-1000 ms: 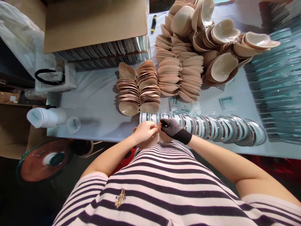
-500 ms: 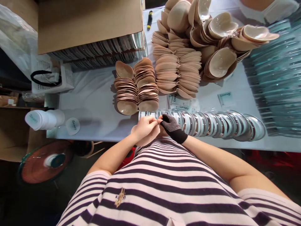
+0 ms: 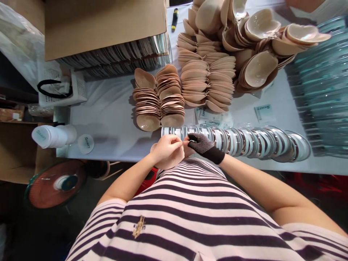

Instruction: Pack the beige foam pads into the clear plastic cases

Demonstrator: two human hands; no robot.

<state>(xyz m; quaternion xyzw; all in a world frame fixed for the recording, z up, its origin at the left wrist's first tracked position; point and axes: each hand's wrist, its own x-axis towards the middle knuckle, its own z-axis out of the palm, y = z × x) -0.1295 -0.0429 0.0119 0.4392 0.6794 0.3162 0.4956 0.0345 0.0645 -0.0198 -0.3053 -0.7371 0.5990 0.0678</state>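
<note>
Evidently, at the left, a white stack [image 3: 53, 136] is being borne by the pale tabletop [image 3: 103, 108], with a printed disc [image 3: 86, 144] being set just beside it. Behind these, closely packed discs [image 3: 116, 50] are being overhung by a cardboard flap [image 3: 106, 25]. Toward the middle, nested beige cups [image 3: 148, 122] are being presented in two columns. In front of them, at the table's near edge and close to the striped shirt [image 3: 187, 195], a joined-looking cup pair [image 3: 174, 161] is being held. Its left side is being covered by the bare left hand [image 3: 164, 148], whose thumb and fingertips are being pressed together at the centre. The middle of the pair is likewise being pinched by the right hand [image 3: 200, 144], in a dark dotted glove — the small part between the fingertips cannot be made out. Good handling, it is judged, is being served by a light, level pinch: both sides are best being supported equally — without the thin rims being bent, or the glossy inner faces being pressed. Rightward, a row of clear rounds [image 3: 239, 141] is being ranged along the edge, a larger heap of cups [image 3: 261, 69] is being borne behind it, and teal-tinted plastic [image 3: 326, 105] is being stacked farthest right.
</note>
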